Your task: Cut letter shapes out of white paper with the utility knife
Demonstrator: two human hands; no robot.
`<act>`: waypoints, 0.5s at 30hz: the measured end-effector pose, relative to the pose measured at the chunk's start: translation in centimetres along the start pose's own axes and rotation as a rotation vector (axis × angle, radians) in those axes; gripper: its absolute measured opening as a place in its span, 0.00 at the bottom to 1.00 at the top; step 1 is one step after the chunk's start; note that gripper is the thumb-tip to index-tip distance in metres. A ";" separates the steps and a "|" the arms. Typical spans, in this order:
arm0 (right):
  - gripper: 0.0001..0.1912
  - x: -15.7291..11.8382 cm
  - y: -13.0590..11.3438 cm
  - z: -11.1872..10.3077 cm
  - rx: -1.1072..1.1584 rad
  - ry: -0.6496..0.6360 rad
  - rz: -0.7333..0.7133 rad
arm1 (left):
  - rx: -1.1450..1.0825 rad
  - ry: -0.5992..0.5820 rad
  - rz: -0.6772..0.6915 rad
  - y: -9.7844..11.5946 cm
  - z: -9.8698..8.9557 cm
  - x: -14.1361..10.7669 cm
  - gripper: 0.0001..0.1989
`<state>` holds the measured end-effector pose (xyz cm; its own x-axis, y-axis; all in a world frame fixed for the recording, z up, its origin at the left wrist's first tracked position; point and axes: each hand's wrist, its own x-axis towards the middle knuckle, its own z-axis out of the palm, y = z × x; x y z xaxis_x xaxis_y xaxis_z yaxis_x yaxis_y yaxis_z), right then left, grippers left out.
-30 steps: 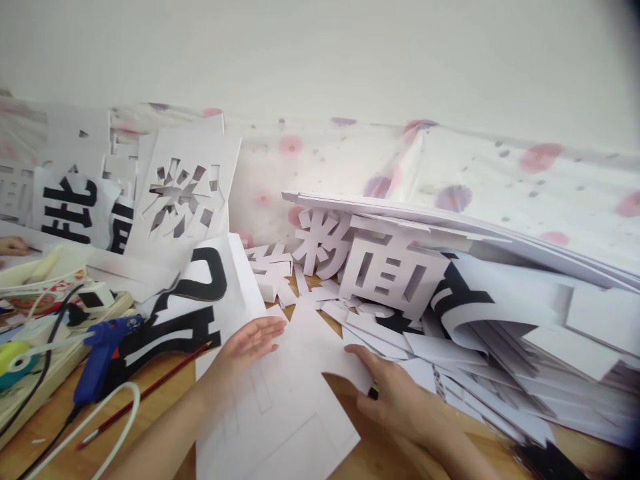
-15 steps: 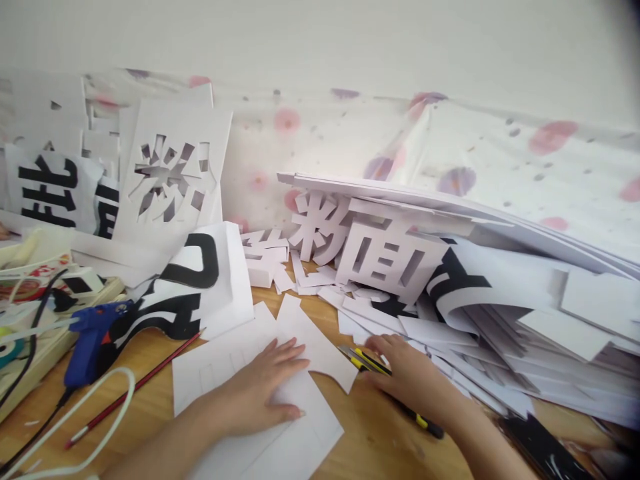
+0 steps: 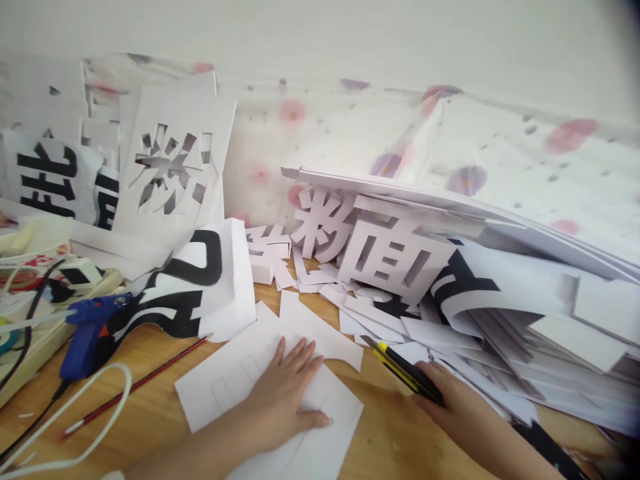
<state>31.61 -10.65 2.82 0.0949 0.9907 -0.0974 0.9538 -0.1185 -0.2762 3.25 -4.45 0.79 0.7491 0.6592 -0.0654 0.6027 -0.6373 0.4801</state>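
My left hand (image 3: 285,397) lies flat with its fingers spread on a white board (image 3: 220,383) that carries faint pencil outlines. Beside it, my right hand (image 3: 445,393) is closed around a yellow and black utility knife (image 3: 403,367), whose blade points up and to the left, over the wood to the right of the board. A smaller white cut piece (image 3: 313,327) with a curved edge lies against the board's far side, near my left fingertips.
A blue glue gun (image 3: 85,333) and a red pencil (image 3: 143,380) lie at the left, with a looping white cable. Cut-out characters (image 3: 393,257) stand at the back. Stacked white sheets (image 3: 555,360) fill the right. Cut boards (image 3: 175,173) lean at the back left.
My right hand has taken hold of the utility knife and lifted it off the table. The board under my left hand has turned slightly and shifted right, with that hand still on it.
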 end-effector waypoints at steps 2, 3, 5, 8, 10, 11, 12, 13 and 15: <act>0.14 -0.5 -0.8 -0.1 0.067 -0.034 0.008 | 0.038 0.025 -0.028 0.4 0.4 0.4 0.40; 0.14 -0.9 -1.4 -0.1 0.106 -0.053 -0.006 | 0.054 0.033 -0.037 0.5 0.6 0.5 0.40; 0.13 -1.6 -2.8 0.1 0.161 -0.071 -0.059 | 0.082 0.048 -0.045 0.3 0.8 0.6 0.38; 0.12 -2.7 -4.4 0.8 0.161 -0.102 -0.052 | 0.120 0.094 -0.051 -0.4 1.2 0.8 0.29; 0.13 -3.3 -4.9 1.3 0.143 -0.096 -0.044 | 0.136 0.131 -0.055 -0.8 1.4 1.0 0.27; 0.13 -3.6 -5.0 1.5 0.132 -0.093 -0.052 | 0.142 0.146 -0.057 -0.8 1.5 1.0 0.27; 0.13 -3.9 -5.0 1.7 0.121 -0.098 -0.065 | 0.147 0.156 -0.060 -0.9 1.6 1.1 0.27; 0.13 -4.1 -5.0 1.8 0.108 -0.110 -0.079 | 0.154 0.163 -0.064 -0.9 1.6 1.1 0.26; 0.13 -4.4 -4.8 2.0 0.080 -0.138 -0.095 | 0.169 0.164 -0.069 -0.8 1.7 1.1 0.26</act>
<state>25.98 -14.61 2.64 -0.0394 0.9798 -0.1963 0.9302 -0.0358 -0.3654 4.06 -3.85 -1.17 0.6581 0.7508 0.0560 0.6991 -0.6370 0.3249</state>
